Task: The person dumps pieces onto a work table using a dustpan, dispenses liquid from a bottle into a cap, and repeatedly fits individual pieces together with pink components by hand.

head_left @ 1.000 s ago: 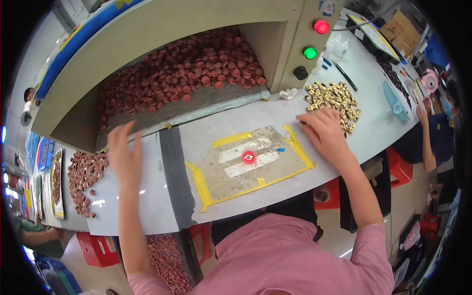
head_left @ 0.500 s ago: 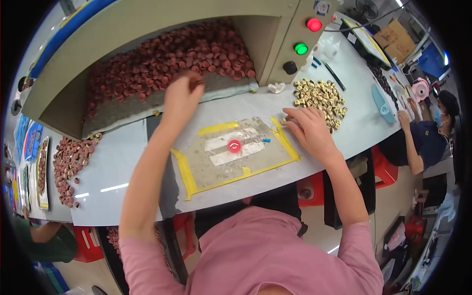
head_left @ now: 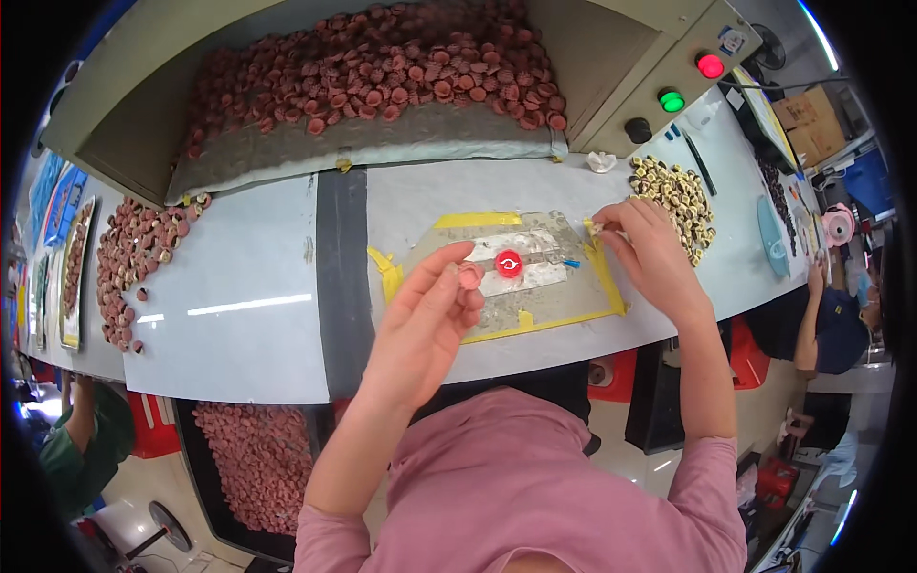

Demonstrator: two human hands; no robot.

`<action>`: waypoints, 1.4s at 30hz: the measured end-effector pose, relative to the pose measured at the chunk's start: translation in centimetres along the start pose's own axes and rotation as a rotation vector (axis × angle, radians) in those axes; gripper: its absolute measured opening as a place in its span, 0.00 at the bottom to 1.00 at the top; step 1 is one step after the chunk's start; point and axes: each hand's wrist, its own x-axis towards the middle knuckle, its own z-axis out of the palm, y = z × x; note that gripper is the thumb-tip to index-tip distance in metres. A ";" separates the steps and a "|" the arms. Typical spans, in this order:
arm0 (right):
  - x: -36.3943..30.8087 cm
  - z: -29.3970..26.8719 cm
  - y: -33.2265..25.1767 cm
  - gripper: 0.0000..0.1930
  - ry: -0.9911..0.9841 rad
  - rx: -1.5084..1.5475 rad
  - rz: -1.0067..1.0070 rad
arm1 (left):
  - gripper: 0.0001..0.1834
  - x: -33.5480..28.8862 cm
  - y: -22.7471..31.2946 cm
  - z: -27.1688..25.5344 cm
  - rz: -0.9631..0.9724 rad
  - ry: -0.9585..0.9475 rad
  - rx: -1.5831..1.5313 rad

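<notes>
My left hand (head_left: 417, 329) is closed around a small pink ribbed cup (head_left: 470, 275), held between thumb and fingertips; a second pink piece shows lower against the fingers. It hovers beside a white-striped fixture (head_left: 544, 275) on a grey mat edged with yellow tape (head_left: 478, 220). On the fixture lies a round red disc (head_left: 508, 264) with a white mark. My right hand (head_left: 650, 250) pinches a small pale piece at the mat's far right corner, partly hidden by the fingertips; it looks like one from the pile of gold-and-dark pieces (head_left: 673, 196) just beyond.
A beige machine (head_left: 611, 72) with lit red and green buttons houses a heap of pink cups (head_left: 382, 72). More pink pieces (head_left: 143, 248) lie at left, and a black bin (head_left: 253, 468) of them stands below the table. A co-worker (head_left: 826, 320) sits at right, another person (head_left: 91, 439) at left.
My left hand has come back from the pink heap to beside the red disc, now with a pink cup in it. My right hand has moved from the gold pile's edge to the mat's corner. The view has shifted.
</notes>
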 end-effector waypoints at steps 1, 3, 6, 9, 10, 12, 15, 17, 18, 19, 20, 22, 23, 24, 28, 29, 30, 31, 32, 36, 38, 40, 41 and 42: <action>0.2 -0.1 -1.0 0.07 -0.007 -0.008 -0.001 | 0.15 0.0 -0.2 0.2 -0.004 0.011 0.023; 0.5 0.4 -3.2 0.08 0.012 0.138 -0.066 | 0.16 -0.1 -0.4 0.1 -0.016 0.016 0.037; 1.3 2.2 -5.2 0.09 0.017 0.105 -0.256 | 0.16 -0.2 -0.5 0.2 0.003 0.072 0.097; 1.7 3.2 -5.9 0.09 -0.002 0.034 -0.286 | 0.16 -0.2 -0.5 0.0 0.020 0.078 0.118; 1.9 3.4 -6.0 0.10 0.000 -0.007 -0.305 | 0.16 -0.2 -0.6 -0.3 0.033 0.045 0.141; 2.0 4.0 -5.8 0.10 -0.015 -0.048 -0.321 | 0.16 -0.2 -0.7 -0.4 0.047 0.014 0.161; 2.1 4.1 -6.1 0.10 -0.030 -0.106 -0.340 | 0.15 -0.1 -0.8 -0.5 0.055 0.032 0.200; 2.0 4.1 -6.3 0.11 -0.030 -0.121 -0.344 | 0.15 -0.1 -0.9 -0.8 0.096 -0.012 0.090; 2.0 4.2 -6.3 0.10 -0.033 -0.092 -0.327 | 0.15 -0.3 -0.8 -0.8 0.097 -0.012 0.092; 2.0 4.2 -6.3 0.09 -0.034 -0.065 -0.309 | 0.16 -0.4 -0.8 -0.8 0.068 -0.006 0.072; 2.0 4.3 -6.2 0.09 -0.030 -0.065 -0.310 | 0.16 -0.4 -0.7 -0.8 0.040 0.000 0.052; 2.0 4.5 -5.8 0.07 -0.027 0.134 -0.227 | 0.16 -0.5 -0.6 -0.4 0.037 0.030 0.093; 1.9 4.8 -5.7 0.07 -0.024 0.136 -0.230 | 0.16 -0.6 -0.6 -0.3 0.033 0.063 0.130; 1.6 5.0 -5.8 0.07 0.022 0.175 -0.204 | 0.16 -0.6 -0.7 -0.2 0.036 0.064 0.134; 1.2 5.0 -5.6 0.07 0.052 0.237 -0.176 | 0.15 -0.5 -0.9 -0.4 0.063 0.043 0.096; 1.1 4.8 -5.9 0.07 0.056 0.240 -0.176 | 0.15 -0.5 -0.9 -0.4 0.057 0.034 0.084; 0.8 4.4 -6.4 0.08 0.045 0.445 -0.096 | 0.15 -0.5 -0.9 -0.4 0.056 0.034 0.089; 0.5 4.1 -6.9 0.08 0.034 0.650 -0.014 | 0.15 -0.5 -1.0 -0.3 0.053 0.032 0.091; 0.2 3.9 -7.4 0.08 0.037 0.651 -0.013 | 0.14 -0.5 -1.1 -0.3 0.049 0.031 0.093; -0.2 4.3 -9.2 0.09 0.057 0.806 -0.063 | 0.14 -0.3 -1.5 0.1 0.083 0.023 0.108; -0.4 4.9 -9.4 0.10 0.129 0.683 -0.096 | 0.12 -0.4 -1.9 0.2 0.199 0.062 0.302; -0.7 5.4 -9.8 0.10 0.201 0.618 -0.119 | 0.12 -0.6 -2.6 0.5 0.337 0.079 0.487; -0.9 5.6 -9.9 0.11 0.270 0.549 -0.143 | 0.11 -0.7 -2.8 0.7 0.477 0.093 0.669; -1.3 5.8 -9.8 0.11 0.271 0.549 -0.141 | 0.11 -0.7 -2.8 0.7 0.475 0.092 0.669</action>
